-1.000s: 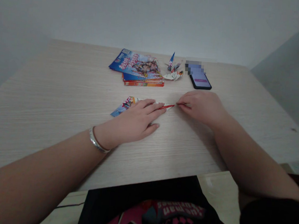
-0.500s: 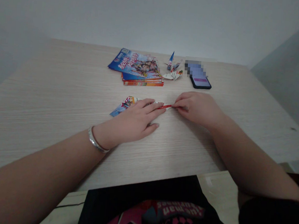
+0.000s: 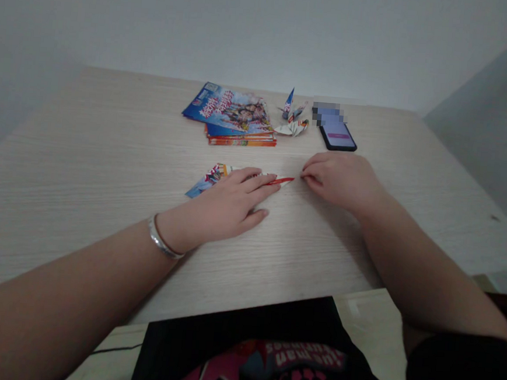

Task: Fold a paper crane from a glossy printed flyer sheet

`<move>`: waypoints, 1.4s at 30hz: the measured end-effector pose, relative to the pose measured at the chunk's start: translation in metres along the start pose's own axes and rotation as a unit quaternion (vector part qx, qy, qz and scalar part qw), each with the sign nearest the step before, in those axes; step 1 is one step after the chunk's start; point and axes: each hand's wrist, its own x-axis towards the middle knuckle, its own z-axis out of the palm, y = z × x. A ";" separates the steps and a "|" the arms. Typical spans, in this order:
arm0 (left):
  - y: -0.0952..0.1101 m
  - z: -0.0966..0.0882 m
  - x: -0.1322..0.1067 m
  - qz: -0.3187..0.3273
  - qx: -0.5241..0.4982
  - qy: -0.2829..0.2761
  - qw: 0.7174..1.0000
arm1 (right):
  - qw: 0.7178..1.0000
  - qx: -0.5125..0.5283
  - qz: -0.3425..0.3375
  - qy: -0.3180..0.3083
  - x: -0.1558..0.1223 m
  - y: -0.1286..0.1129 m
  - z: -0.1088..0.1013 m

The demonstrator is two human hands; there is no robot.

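Observation:
A folded piece of colourful printed paper [image 3: 213, 178] lies flat on the light wooden table [image 3: 84, 159]. My left hand [image 3: 226, 202], with a silver bangle on the wrist, lies on it with fingers stretched flat, pressing it down. The paper's red pointed tip [image 3: 284, 181] sticks out past my fingertips. My right hand [image 3: 340, 179] rests on the table just right of that tip, fingers curled together, a small gap between them and the paper.
A stack of colourful printed sheets [image 3: 233, 117] lies at the back of the table. Beside it stands a finished paper crane [image 3: 292, 120]. A phone [image 3: 337, 135] with a lit screen lies to the right of the crane.
My right hand slid left along the paper's tip, then drew back right and now sits just off it. My left hand stays put.

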 end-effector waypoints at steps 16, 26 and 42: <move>0.000 0.000 -0.002 0.008 0.009 0.002 1.000 | 0.996 0.009 -0.091 -0.023 0.003 -0.005 0.001; 0.000 -0.008 0.000 0.004 0.023 -0.048 0.999 | 0.996 -0.029 -0.075 -0.026 0.002 -0.011 0.000; -0.003 -0.030 -0.011 0.002 0.102 -0.087 0.991 | 0.996 -0.078 -0.040 -0.036 -0.001 -0.015 -0.005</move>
